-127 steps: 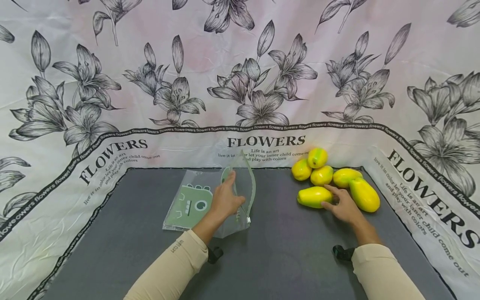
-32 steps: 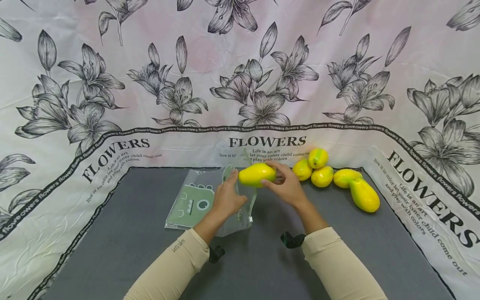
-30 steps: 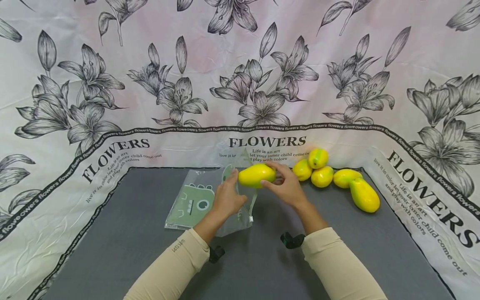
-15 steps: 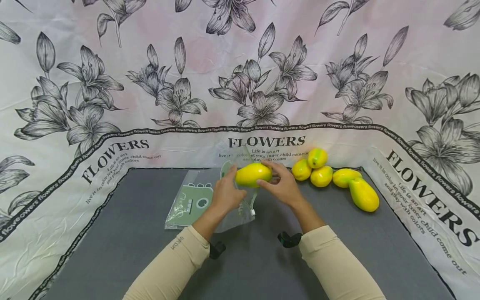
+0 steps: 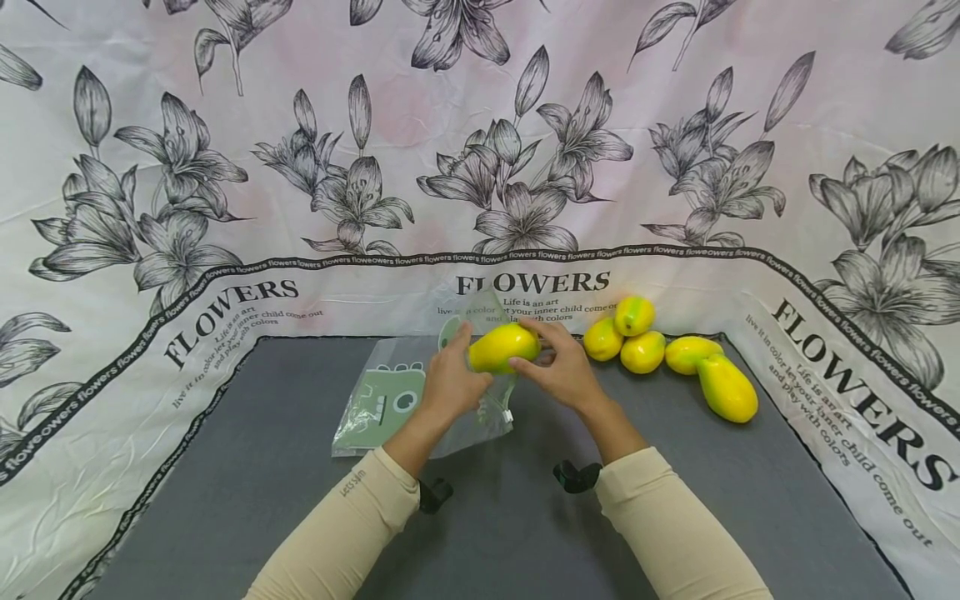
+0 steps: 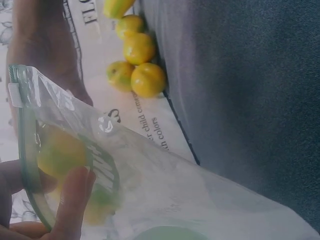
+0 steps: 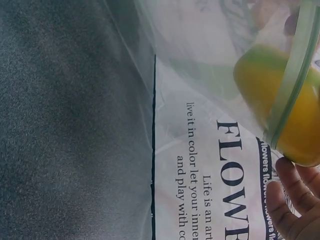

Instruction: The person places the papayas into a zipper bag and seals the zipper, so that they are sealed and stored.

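Clear bag first: left hand pinches its mouth, and I'd hold that wide. Right hand grips the yellow fruit, partway through the mouth; probably best eased in straight, clear of the slider.

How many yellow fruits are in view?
6: one fruit in the right hand, three clustered at the back, two to their right. The printed bag might hide more.

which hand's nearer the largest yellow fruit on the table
Right hand, left of that pear-shaped fruit, holding another fruit; the left hand grips the zip bag, farther left.
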`<state>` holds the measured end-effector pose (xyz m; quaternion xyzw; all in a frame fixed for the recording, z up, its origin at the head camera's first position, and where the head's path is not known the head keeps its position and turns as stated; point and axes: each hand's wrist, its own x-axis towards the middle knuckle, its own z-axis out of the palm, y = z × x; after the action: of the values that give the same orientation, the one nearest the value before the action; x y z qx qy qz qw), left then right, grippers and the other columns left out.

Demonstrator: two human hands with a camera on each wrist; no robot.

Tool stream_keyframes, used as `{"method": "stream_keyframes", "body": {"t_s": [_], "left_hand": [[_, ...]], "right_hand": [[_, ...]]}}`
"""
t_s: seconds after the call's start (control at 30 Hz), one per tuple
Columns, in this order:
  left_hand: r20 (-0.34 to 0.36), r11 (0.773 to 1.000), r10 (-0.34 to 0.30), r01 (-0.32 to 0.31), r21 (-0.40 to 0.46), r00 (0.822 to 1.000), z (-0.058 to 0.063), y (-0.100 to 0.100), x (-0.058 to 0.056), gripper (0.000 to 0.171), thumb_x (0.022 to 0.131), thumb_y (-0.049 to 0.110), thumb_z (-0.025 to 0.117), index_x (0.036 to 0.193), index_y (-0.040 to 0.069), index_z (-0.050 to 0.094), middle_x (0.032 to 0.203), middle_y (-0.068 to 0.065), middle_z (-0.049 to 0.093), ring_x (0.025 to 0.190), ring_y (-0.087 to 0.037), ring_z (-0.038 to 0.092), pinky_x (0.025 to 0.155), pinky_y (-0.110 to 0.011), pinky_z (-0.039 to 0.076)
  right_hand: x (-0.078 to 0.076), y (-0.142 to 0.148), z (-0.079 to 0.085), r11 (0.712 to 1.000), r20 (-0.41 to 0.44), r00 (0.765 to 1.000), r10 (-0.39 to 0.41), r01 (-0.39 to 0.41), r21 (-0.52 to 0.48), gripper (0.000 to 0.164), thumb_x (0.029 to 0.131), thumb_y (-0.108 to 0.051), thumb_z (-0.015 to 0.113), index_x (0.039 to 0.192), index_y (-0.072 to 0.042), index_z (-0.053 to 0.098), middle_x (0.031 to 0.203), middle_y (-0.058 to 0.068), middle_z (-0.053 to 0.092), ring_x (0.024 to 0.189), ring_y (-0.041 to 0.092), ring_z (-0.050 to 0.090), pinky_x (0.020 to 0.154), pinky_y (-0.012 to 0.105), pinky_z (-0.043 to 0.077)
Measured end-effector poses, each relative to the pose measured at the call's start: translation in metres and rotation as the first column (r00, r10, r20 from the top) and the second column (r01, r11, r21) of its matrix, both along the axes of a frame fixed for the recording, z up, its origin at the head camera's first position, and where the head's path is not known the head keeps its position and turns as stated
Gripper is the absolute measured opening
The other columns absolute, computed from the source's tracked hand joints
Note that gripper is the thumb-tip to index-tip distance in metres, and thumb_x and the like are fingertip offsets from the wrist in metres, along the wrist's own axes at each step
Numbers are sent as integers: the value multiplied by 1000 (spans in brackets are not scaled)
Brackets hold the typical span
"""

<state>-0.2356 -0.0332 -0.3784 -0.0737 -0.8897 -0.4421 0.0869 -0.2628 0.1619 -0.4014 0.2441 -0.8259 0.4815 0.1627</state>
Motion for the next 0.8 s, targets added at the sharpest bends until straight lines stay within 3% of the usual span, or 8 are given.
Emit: {"method": "stream_keyframes", "body": {"t_s": [0.2,0.43,0.67,0.8], "left_hand": [[18,1000,13,-14,21,1000,5,0,0,88,74,1,71,152,6,29,147,-17,40,43,-15,57,40,-25,52],[11,1000,14,-15,15,1000,11,2,0,88,74,2,71,152,7,30,152,-11,34,43,-15,57,41,-25,52],[21,999,25,-26,43,999,12,2,0,90,74,0,73,152,11,29,152,-10,32,42,-16,57,40,-26,53],[30,999,36,-38,39,999,12,2,0,93,73,-1,74,153,12,29,152,-11,33,42,-16,57,41,-27,53]], "right_hand": [[0,-1,2,1000,-5,1000,-8,8,12,60,84,-22,77,139,-11,53,118,14,52,95,30,58,78,48,56],[-1,-4,6,999,-68,997,-27,29,32,57,84,-24,77,136,-12,56,117,12,55,95,26,58,75,39,56],[0,-5,8,1000,-67,998,-16,18,25,56,85,-22,76,136,-10,56,119,19,55,95,32,62,77,47,56],[2,-1,5,1000,-34,999,-29,29,11,53,87,-23,74,136,-12,56,119,16,55,98,31,61,79,49,54]]}}
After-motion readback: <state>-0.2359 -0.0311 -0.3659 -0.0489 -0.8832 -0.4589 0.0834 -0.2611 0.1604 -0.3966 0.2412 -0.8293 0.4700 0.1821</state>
